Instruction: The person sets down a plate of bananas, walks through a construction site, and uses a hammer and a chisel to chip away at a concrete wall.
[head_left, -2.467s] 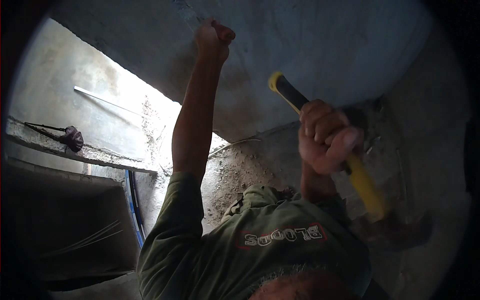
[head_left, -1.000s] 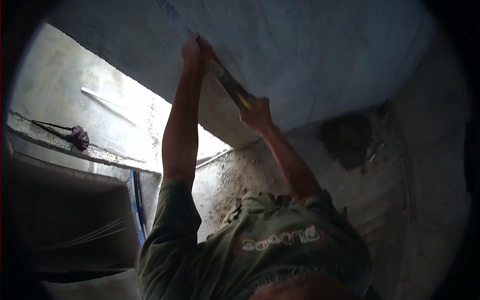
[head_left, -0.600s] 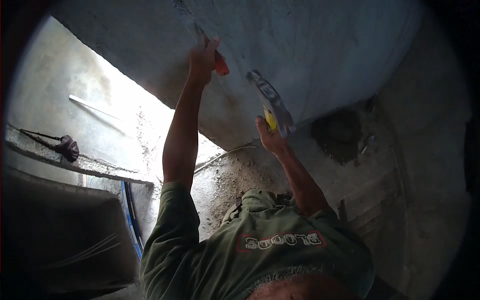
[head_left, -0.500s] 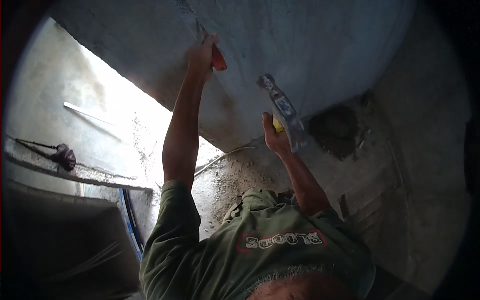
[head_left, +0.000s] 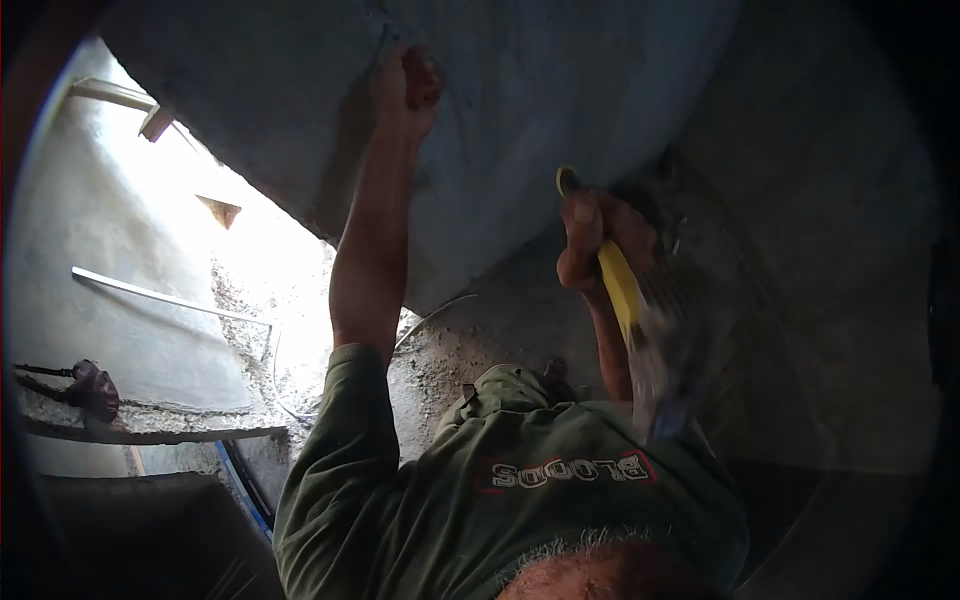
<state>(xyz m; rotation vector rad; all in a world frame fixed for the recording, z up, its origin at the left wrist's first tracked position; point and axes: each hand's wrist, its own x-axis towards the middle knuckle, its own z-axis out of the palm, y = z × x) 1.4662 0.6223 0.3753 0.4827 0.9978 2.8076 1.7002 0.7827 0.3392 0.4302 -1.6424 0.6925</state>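
My left hand is raised against the grey concrete wall, its fingers closed around the red handle of a chisel. The chisel's metal end points up at the wall and is dim and hard to see. Lower and to the right, my right hand grips a hammer by its yellow and black handle. The hammer's head is blurred by motion and hangs back near my right shoulder, apart from the chisel.
Bright light falls through the opening at the left, where a thin white strip lies. A dark purple bundle is by a ledge. Blue lengths stand lower left. Loose rubble covers the ground below the wall.
The hammer has swung from near the wall back toward my right shoulder, and my right hand has risen. My left hand stays on the chisel, slightly higher in view. The view has shifted.
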